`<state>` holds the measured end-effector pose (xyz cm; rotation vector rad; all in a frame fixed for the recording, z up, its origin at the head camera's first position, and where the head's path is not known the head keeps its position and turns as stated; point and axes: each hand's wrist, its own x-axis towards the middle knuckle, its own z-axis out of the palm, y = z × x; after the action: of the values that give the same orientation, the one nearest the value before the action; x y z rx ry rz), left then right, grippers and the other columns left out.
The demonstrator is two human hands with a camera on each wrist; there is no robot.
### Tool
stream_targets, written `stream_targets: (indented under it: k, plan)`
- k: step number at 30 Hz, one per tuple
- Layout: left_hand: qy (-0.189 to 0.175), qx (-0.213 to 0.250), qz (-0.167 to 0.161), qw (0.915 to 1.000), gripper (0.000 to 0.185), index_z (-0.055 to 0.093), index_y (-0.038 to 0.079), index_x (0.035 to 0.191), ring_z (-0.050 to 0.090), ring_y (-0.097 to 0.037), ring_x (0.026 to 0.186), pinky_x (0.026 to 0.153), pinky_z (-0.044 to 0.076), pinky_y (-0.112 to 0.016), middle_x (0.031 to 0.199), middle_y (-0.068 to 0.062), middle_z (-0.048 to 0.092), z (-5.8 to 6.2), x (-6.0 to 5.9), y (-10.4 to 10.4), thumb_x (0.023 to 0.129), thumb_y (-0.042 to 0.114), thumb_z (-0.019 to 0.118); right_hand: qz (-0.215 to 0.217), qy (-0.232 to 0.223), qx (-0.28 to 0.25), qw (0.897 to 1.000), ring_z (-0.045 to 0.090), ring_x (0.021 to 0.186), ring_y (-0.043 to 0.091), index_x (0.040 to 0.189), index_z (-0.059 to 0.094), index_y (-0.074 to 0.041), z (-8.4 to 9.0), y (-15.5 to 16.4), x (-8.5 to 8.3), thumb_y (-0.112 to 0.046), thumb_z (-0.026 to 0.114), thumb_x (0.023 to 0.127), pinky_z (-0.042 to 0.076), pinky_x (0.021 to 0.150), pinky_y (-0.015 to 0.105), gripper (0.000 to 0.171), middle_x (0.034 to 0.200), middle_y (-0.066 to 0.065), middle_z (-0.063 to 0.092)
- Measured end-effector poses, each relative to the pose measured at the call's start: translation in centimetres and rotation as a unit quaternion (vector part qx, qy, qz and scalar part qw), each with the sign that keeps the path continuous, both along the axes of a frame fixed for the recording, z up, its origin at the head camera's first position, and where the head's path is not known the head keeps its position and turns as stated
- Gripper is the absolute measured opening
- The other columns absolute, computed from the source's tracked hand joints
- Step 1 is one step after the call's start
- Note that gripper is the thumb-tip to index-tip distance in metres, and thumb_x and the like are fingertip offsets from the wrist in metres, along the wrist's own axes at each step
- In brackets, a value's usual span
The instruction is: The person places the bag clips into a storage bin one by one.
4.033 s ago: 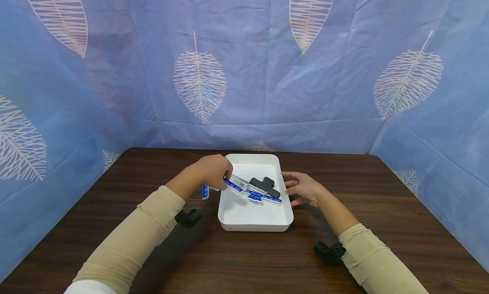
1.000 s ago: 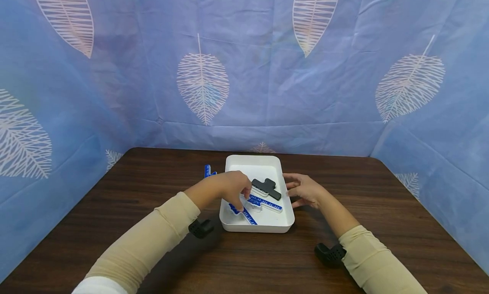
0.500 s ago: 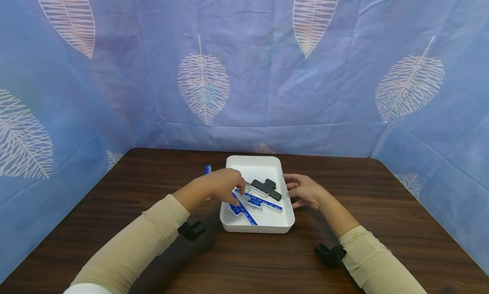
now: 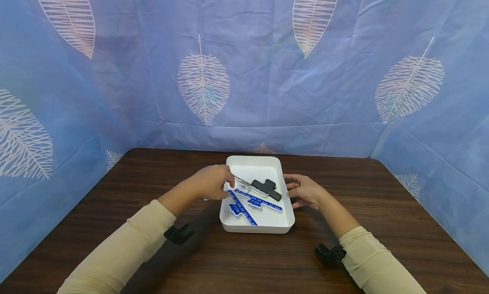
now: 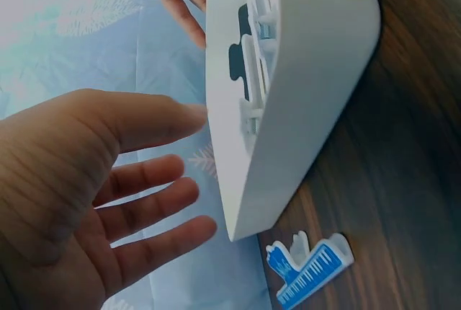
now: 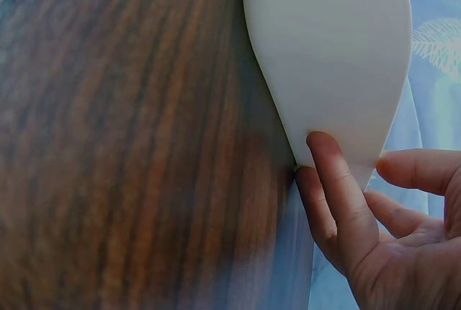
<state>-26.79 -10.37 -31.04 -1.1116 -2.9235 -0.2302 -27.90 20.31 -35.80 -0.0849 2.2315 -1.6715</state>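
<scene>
My left hand [image 4: 214, 181] hovers over the left rim of a white tray [image 4: 254, 229], its fingers loosely spread and nothing between them in the left wrist view. Inside the tray lie two blue-and-white ruler clips; the nearer clip [image 4: 240, 208] slants toward the front, and the other clip [image 4: 261, 201] lies beside it. A black clip [image 4: 266, 187] rests farther back, over a pale clip with silvery parts [image 4: 241, 182]. My right hand [image 4: 305, 191] touches the tray's right wall with extended fingers. Left of the tray, another blue-and-white clip [image 5: 310, 270] lies on the table, mostly hidden by my left hand in the head view.
The tray stands on a dark wooden table [image 4: 344, 171]. A blue cloth with white leaf prints [image 4: 244, 94] hangs behind and along both sides. Dark wrist-worn devices sit below the left wrist [image 4: 178, 233] and right wrist [image 4: 330, 255].
My left hand held a blue-and-white clip over the tray, then set it down at the near left. It has since drawn back left to the rim. The right hand stays put.
</scene>
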Motion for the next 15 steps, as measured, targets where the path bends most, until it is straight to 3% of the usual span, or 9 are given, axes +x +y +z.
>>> stream_targets:
  k: [6, 15]
  plan:
    - [0.033, 0.031, 0.02, 0.9988, 0.019, 0.074, 0.011, 0.095, 0.052, -0.012, 0.074, 0.066, 0.048, -0.027, 0.092, -0.004, 0.062, -0.2, 0.2, -1.0, 0.077, 0.016, 0.079, 0.002, -0.001, -0.002, 1.0, 0.063, 0.106, 0.035, 0.152, 0.025, -0.002, 0.0, 0.0, 0.0, 0.009, 0.057, 0.089, 0.059, 0.072, 0.046, 0.071, 0.141, 0.031, 0.042]
    - [0.052, 0.066, 0.069, 0.9941, 0.022, 0.074, 0.009, 0.095, 0.055, -0.014, 0.077, 0.07, 0.052, -0.03, 0.096, -0.006, 0.063, -1.2, 0.1, -2.3, 0.076, 0.018, 0.082, 0.001, -0.002, 0.0, 1.0, 0.063, 0.107, 0.035, 0.152, 0.025, -0.002, 0.1, -0.1, 0.1, 0.009, 0.057, 0.089, 0.059, 0.071, 0.046, 0.071, 0.141, 0.031, 0.042]
